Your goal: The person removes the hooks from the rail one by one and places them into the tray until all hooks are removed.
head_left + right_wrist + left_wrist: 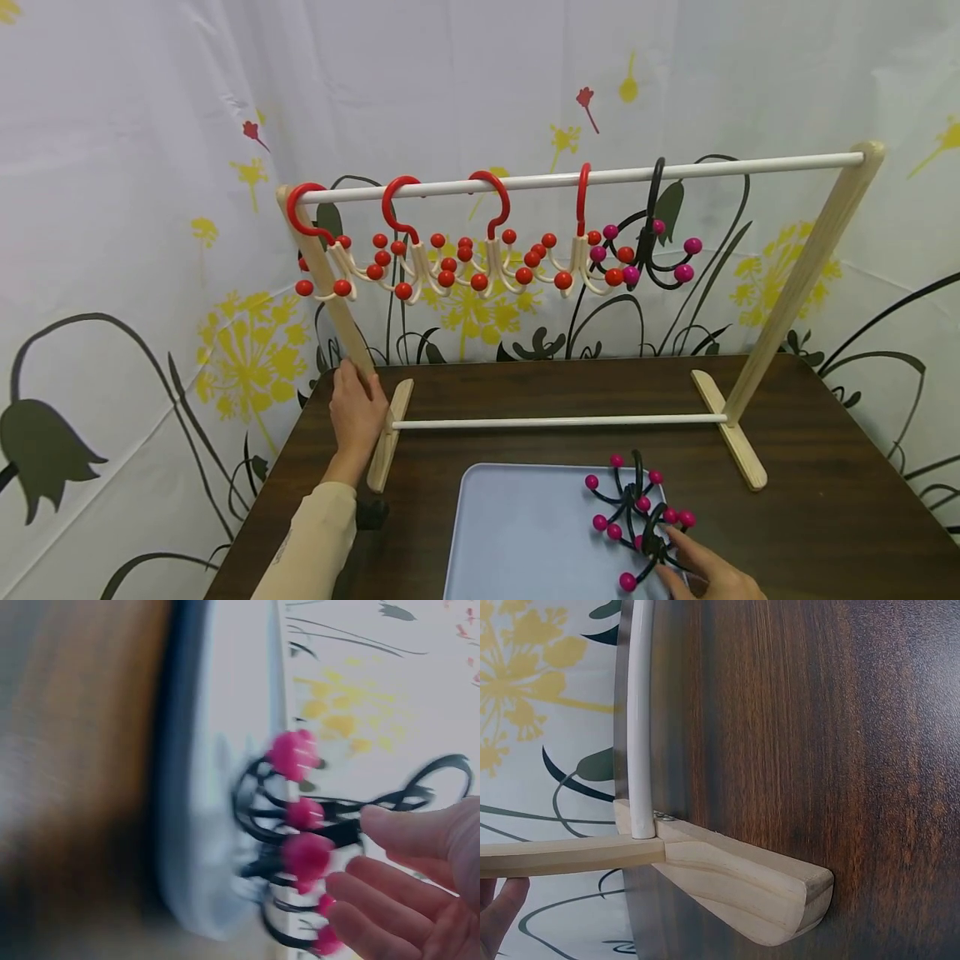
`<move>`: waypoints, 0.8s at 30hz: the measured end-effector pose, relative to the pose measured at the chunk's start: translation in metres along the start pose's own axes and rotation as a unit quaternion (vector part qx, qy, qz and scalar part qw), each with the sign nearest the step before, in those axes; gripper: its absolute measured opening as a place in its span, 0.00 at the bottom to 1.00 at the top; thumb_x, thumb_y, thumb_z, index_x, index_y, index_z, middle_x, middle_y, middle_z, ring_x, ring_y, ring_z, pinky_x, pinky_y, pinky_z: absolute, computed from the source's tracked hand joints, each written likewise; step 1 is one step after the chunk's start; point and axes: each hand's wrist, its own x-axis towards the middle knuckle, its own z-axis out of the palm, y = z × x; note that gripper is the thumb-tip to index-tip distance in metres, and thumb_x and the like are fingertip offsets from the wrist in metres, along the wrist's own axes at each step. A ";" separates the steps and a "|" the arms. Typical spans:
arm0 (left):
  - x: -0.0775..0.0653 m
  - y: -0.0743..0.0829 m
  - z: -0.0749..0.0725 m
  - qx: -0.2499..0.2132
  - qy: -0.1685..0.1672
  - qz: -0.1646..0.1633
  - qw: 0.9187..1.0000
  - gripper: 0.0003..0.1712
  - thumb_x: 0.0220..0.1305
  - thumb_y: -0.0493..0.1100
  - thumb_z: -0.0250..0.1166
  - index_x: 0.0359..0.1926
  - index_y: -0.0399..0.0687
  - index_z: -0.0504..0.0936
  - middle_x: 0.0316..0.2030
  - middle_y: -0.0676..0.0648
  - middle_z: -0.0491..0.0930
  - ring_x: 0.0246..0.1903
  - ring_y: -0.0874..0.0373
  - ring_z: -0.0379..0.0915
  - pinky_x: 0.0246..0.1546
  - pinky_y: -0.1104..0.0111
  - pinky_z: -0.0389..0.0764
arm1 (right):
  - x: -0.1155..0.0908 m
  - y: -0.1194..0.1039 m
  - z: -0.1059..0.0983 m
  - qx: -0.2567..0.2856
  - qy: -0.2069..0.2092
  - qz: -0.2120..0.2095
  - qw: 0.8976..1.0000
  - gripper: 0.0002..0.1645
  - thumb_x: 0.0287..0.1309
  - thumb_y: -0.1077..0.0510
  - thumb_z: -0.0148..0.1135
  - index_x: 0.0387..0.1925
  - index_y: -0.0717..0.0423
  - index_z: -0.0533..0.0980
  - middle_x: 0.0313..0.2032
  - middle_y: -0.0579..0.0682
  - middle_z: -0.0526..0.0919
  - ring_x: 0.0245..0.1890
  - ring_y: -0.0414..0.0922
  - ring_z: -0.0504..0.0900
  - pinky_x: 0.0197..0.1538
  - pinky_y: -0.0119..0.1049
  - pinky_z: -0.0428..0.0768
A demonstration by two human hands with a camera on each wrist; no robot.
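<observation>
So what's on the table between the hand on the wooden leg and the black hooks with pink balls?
In the head view, the rack's wooden foot and bare light-blue tray lie between the left hand and the black hooks.

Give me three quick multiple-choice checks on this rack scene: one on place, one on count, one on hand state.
1. Where do the loose black hooks lie?
A. on the light blue tray
B. on the bare table
C. on the lower rod

2. How many red-topped hooks hang on the top rail?
A. two
B. four
C. six

3. What is the left hand doing?
A. lifting the tray
B. holding a hook
C. holding the rack's left post

Answers: 1 A, they sit at the tray's right side. 2 B, four red loops, beside one black. 3 C, the fingers lie round the post near its foot.
</observation>
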 end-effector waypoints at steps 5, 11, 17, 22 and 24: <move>0.000 0.001 -0.001 -0.004 0.006 0.007 1.000 0.17 0.60 0.39 0.60 0.46 0.34 0.67 0.33 0.35 0.68 0.29 0.31 0.71 0.28 0.42 0.70 | -0.006 -0.005 -0.026 0.036 -0.024 -0.012 0.999 0.36 0.55 0.50 0.68 0.63 0.58 0.69 0.53 0.60 0.79 0.43 0.51 0.84 0.34 0.38 0.82; 0.000 0.001 0.000 -0.006 0.004 0.005 1.000 0.16 0.60 0.39 0.60 0.44 0.35 0.67 0.32 0.36 0.68 0.28 0.32 0.71 0.27 0.42 0.69 | -0.016 -0.022 -0.059 -0.019 0.065 -0.075 0.995 0.26 0.57 0.59 0.66 0.58 0.56 0.74 0.47 0.57 0.83 0.38 0.48 0.85 0.34 0.32 0.81; 0.000 0.001 0.001 -0.007 0.001 0.003 1.000 0.15 0.60 0.39 0.60 0.43 0.36 0.67 0.32 0.36 0.67 0.26 0.32 0.71 0.26 0.43 0.69 | -0.014 -0.052 -0.099 -0.025 0.240 -0.254 0.936 0.21 0.51 0.65 0.69 0.49 0.56 0.80 0.41 0.52 0.86 0.35 0.39 0.85 0.34 0.19 0.75; 0.001 0.000 0.001 -0.003 0.001 0.002 1.000 0.16 0.60 0.39 0.60 0.44 0.36 0.67 0.33 0.36 0.68 0.28 0.31 0.71 0.27 0.42 0.69 | 0.006 -0.084 -0.138 0.040 0.308 -0.345 0.886 0.20 0.49 0.67 0.70 0.47 0.54 0.82 0.40 0.49 0.86 0.34 0.22 0.80 0.35 0.15 0.73; 0.001 0.000 0.001 -0.003 0.000 0.003 1.000 0.16 0.61 0.40 0.60 0.44 0.36 0.67 0.32 0.36 0.68 0.28 0.31 0.72 0.27 0.42 0.69 | 0.014 -0.097 -0.152 0.054 0.316 -0.368 0.873 0.21 0.48 0.67 0.70 0.47 0.52 0.83 0.41 0.46 0.86 0.35 0.21 0.80 0.35 0.15 0.74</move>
